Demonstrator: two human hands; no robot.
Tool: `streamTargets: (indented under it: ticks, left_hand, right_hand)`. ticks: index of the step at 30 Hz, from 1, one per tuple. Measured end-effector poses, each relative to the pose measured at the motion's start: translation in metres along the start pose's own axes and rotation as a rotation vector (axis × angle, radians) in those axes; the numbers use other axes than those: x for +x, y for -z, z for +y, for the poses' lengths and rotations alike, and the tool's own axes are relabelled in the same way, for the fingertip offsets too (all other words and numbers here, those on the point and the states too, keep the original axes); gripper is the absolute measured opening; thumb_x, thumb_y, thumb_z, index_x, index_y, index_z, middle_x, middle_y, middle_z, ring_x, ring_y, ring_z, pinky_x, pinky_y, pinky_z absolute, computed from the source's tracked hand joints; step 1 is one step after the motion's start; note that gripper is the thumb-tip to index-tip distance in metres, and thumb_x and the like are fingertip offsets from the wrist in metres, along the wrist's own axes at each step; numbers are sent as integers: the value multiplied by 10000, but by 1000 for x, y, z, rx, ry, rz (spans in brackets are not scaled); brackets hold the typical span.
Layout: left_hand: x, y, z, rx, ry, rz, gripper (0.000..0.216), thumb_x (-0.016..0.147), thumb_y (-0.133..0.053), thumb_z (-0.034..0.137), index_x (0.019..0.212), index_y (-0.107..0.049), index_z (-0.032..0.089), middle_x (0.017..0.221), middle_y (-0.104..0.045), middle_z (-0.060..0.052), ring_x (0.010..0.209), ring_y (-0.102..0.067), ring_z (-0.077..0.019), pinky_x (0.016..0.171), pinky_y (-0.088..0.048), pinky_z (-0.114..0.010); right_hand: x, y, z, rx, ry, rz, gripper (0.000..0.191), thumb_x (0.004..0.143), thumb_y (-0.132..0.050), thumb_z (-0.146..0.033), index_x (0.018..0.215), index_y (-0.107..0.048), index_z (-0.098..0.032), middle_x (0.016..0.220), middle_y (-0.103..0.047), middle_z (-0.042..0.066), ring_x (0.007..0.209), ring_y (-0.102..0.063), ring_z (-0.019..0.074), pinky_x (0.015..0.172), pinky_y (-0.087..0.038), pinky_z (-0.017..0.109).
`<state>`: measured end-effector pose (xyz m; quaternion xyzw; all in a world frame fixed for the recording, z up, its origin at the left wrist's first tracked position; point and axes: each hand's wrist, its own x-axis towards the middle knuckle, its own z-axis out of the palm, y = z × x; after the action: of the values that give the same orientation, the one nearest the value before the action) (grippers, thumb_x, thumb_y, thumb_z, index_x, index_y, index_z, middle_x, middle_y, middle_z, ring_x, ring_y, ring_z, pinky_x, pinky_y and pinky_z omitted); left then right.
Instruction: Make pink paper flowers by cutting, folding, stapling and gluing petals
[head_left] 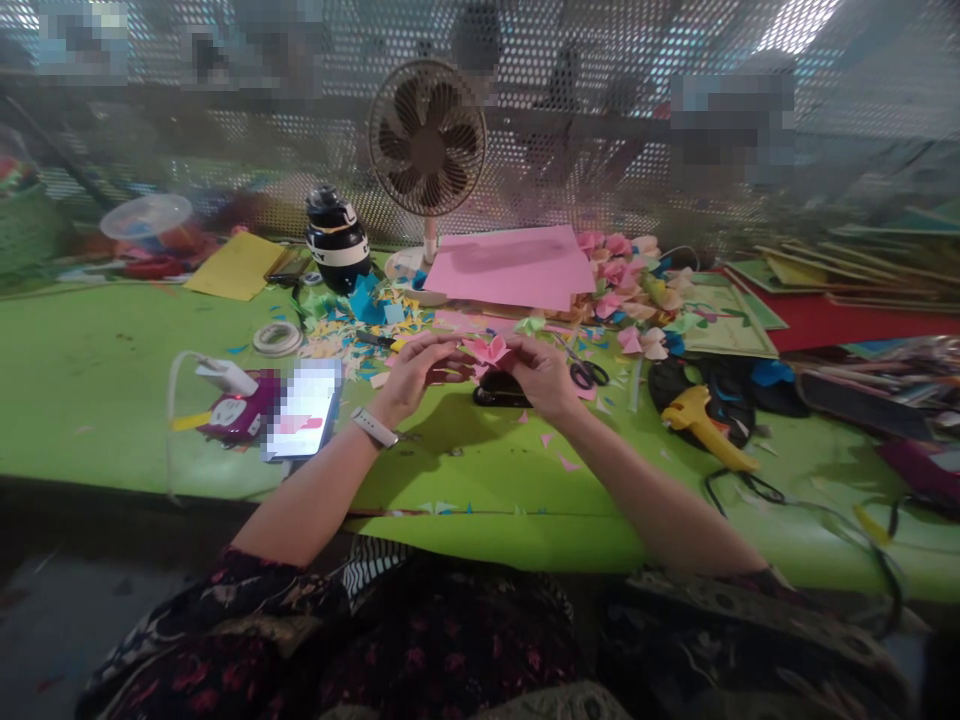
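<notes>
A small pink folded-paper flower (487, 350) is held up over the table, its petals pointing upward. My right hand (544, 378) pinches it from the right side between thumb and fingers. Just left of the flower is my left hand (420, 378), fingers stretched out and apart; whether a fingertip touches a petal I cannot tell. Beneath the flower lies a black object (501, 392), perhaps a stapler, partly hidden by my right hand. Black-handled scissors (589, 374) rest right of my right hand. Pink paper scraps (568, 463) are scattered nearer to me.
A lit phone (304, 410) leans left, beside a purple box with a charger (227, 377). White tape (277, 339), a black bottle (337, 245), a fan (428, 140), pink sheets (510, 268) and finished paper flowers (619, 272) stand behind. A yellow glue gun (705, 425) lies right.
</notes>
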<state>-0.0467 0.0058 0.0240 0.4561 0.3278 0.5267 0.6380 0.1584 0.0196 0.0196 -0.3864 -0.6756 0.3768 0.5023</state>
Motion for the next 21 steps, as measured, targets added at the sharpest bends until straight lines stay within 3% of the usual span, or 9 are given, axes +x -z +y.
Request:
streamTargets:
  ticks: [6, 15, 21]
  left_hand:
    - [1, -2, -1, 22, 3, 35, 296, 742, -755, 362, 973, -751, 177, 858, -777, -63, 664, -720, -154, 685, -580, -293]
    - [-1, -5, 4, 207, -23, 31, 214, 731, -729, 271, 921, -737, 173, 782, -747, -23, 693, -720, -146, 725, -596, -288]
    - [2, 1, -2, 244, -45, 0, 275, 777, -715, 307, 1020, -739, 181, 888, -763, -42, 721, -733, -150, 751, -613, -315]
  right_hand:
    - [-1, -1, 1, 6, 4, -7, 169, 813, -695, -368, 867, -747, -217, 778, -738, 13, 693, -684, 170, 681, -591, 341]
    - [-5, 4, -6, -297, 226, -1, 183, 868, -619, -257, 951, -777, -217, 909, -783, 39, 806, -725, 202, 732, -588, 343]
    - [-5, 4, -3, -344, 188, 0, 208, 880, -611, -260, 998, -778, -225, 974, -786, 40, 856, -734, 212, 780, -593, 355]
